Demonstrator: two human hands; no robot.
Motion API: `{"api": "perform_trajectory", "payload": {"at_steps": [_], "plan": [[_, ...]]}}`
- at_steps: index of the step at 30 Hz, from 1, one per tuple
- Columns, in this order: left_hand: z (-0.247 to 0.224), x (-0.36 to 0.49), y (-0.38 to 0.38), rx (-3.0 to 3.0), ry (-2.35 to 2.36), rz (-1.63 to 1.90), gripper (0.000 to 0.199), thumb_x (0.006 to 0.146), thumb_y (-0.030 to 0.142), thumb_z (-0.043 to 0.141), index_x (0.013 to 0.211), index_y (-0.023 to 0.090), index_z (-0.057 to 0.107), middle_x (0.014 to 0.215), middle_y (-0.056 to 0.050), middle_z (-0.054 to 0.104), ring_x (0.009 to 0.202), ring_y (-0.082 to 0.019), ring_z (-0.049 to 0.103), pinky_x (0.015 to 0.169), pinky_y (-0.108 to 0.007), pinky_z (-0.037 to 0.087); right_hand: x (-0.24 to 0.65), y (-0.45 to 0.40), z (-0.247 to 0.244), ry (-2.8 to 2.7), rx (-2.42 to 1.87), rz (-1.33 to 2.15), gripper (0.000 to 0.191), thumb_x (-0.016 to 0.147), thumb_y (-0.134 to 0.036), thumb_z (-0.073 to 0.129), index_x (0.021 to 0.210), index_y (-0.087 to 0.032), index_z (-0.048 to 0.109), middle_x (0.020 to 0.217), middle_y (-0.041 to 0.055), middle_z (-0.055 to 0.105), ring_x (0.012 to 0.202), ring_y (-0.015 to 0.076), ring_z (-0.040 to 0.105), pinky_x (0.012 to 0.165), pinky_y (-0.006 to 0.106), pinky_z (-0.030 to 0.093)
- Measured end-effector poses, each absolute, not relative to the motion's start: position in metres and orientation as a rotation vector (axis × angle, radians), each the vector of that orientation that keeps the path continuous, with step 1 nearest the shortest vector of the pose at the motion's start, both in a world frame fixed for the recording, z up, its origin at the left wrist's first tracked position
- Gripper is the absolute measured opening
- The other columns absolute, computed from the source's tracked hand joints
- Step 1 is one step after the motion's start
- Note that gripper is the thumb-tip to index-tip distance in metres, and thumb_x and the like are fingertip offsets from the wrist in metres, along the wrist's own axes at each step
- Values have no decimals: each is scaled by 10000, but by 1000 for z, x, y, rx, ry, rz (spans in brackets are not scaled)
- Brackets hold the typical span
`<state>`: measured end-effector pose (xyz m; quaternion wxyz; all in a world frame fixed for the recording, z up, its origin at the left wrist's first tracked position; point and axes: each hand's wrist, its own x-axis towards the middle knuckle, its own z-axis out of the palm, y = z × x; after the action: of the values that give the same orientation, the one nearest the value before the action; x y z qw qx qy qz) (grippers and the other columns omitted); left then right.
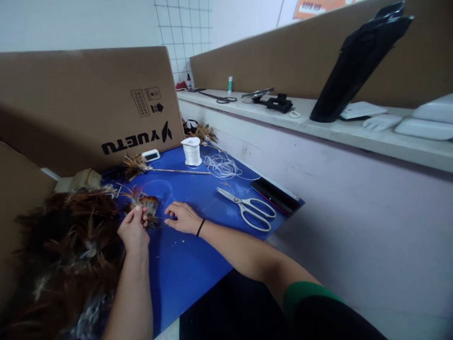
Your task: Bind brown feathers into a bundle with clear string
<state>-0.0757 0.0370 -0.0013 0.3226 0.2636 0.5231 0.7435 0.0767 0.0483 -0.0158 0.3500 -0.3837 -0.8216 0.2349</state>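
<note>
A blue desk [191, 274] seen from the worker's own eyes, both bare forearms reaching in from the near edge. The right arm wears a black sleeve [329, 316] with a green edge and, at the wrist, a thin black band [200, 228]. At near left lies a large heap of brown feathers [71, 250], dark and fluffy, beside the left arm. Beyond it, at the left of the desk, the left hand [133, 229] has its grip pinched closed, thumb against fingers, on a small feather bunch [151, 206] in brown and grey. Just right of it, the right hand [184, 218] is low over the desk, its grip half open, fingers loosely curled, nothing visible in it. Farther right are silver scissors [242, 203], points toward the left, and a flat black device [274, 195] near the desk's right edge. Farther back lie a thin stick [180, 171] with feathers at its left end, a loose coil of clear cord [222, 166] and a standing white spool [192, 152]. Behind stands a cardboard box [88, 94] printed upside down; at far right, a white ledge [300, 123] carries dark-handled scissors [224, 99] and a glue stick [230, 84].
</note>
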Motion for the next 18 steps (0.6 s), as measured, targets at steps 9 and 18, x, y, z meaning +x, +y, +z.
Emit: {"api": "perform_trajectory", "payload": {"at_steps": [9,18], "plan": [[-5,-75,36,663,1372,1975,300,578,327,721,773,112,647,653,-11,614,464,-43,436,403,-173,275,77,49,-22,-2007,-991,653,111,745,-176,599,855,-176,614,767,-4,567,665,98,508,685,214,417],[-1,-83,30,618,1383,2016,337,587,368,720,787,109,643,656,-16,613,469,-40,437,413,-174,271,79,45,-19,-1977,-1014,700,126,736,-121,569,834,-184,618,771,2,574,684,108,517,689,225,417]]}}
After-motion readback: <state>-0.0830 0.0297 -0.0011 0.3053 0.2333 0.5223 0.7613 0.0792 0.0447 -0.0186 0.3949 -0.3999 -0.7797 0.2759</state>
